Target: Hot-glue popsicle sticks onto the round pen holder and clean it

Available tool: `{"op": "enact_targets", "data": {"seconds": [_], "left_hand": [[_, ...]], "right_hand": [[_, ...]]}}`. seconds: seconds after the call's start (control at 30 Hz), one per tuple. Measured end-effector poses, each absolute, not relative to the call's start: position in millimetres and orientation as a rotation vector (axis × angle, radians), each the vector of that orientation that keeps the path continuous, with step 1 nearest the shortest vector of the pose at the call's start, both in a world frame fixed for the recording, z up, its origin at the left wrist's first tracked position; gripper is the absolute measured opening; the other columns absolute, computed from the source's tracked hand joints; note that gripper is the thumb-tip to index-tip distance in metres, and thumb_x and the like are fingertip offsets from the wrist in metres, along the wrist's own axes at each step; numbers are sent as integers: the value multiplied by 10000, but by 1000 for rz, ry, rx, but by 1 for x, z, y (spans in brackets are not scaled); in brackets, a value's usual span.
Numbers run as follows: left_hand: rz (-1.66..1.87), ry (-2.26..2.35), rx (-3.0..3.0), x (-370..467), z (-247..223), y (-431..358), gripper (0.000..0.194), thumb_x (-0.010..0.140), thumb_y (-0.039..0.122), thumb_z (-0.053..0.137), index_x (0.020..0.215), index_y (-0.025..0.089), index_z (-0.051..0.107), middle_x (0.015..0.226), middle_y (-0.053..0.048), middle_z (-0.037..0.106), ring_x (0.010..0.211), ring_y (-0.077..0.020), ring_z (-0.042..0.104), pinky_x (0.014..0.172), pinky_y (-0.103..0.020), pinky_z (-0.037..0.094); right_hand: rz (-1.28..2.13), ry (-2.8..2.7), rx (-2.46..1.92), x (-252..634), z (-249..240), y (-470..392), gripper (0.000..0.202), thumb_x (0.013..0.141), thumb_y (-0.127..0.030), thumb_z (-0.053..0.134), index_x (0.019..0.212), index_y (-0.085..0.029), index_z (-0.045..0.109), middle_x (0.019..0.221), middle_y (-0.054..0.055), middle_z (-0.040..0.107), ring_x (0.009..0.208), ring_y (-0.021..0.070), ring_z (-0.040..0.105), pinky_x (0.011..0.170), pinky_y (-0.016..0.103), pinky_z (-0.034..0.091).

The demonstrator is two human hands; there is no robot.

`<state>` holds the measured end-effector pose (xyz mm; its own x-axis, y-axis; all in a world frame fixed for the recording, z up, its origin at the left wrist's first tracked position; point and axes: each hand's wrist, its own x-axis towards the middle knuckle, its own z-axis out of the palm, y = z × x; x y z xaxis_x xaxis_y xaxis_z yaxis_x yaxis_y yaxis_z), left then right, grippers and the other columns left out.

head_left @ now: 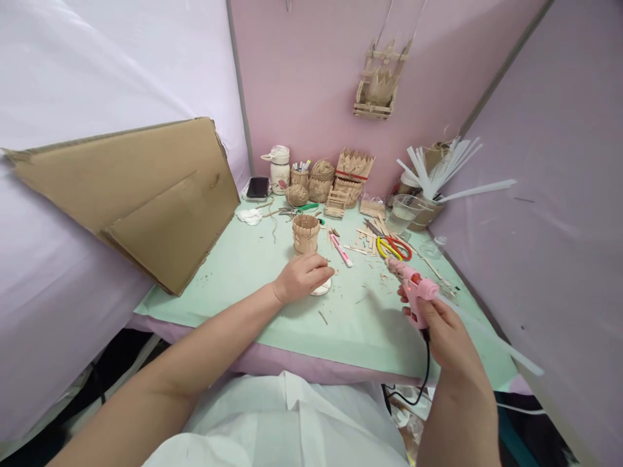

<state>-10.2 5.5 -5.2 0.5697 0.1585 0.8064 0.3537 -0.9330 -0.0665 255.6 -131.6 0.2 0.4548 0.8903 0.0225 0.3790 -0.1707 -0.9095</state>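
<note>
My right hand [440, 324] is wrapped around the handle of a pink hot glue gun [417, 293], raised above the right part of the table. A long translucent glue stick [491, 334] sticks out of its back, and its nozzle points left. My left hand [302, 275] hovers low over a small white round piece [322, 286], partly covering it. Its fingers are bent together, and what they hold, if anything, is hidden. Just beyond that hand stands a small round cup made of wooden sticks [305, 235].
A pink pen-like cutter [341, 250], scissors [389, 246] and wooden sticks lie on the green tabletop [341, 331]. At the back are twine balls [296, 194], a white bottle [280, 170] and a phone [257, 187]. Cardboard [146, 201] leans left; a plastic cup [402, 214] stands right.
</note>
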Motion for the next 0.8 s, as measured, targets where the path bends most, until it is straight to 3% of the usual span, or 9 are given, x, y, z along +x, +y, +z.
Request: {"op": "enact_targets", "data": {"seconds": [0.17,0.4,0.8], "left_hand": [[-1232,-392,-2598,-8,-3,0,148,884,215,476,860,210,622,734,-34,601,689,-124,524,618,-254,412],[-1256,-341,-2682,-6,-7,-1,88,882,220,499,882,217,587,760,-28,608,700,-111,530,612,-251,387],[-1207,-261,-2601,-6,-8,-2,113,873,181,489,903,210,594,775,-38,623,734,-130,553,645,-262,431]], "right_hand": [[963,-1046,-1604,241,5,-139,438,803,-555,490,962,-194,681,975,63,697,892,234,618,771,327,486],[964,-1033,-1671,233,13,-147,447,822,-576,480,887,-190,696,891,53,699,785,208,608,670,285,472],[846,-1032,-1816,237,10,-147,452,800,-592,500,968,-216,688,978,46,702,856,226,618,743,301,480]]}}
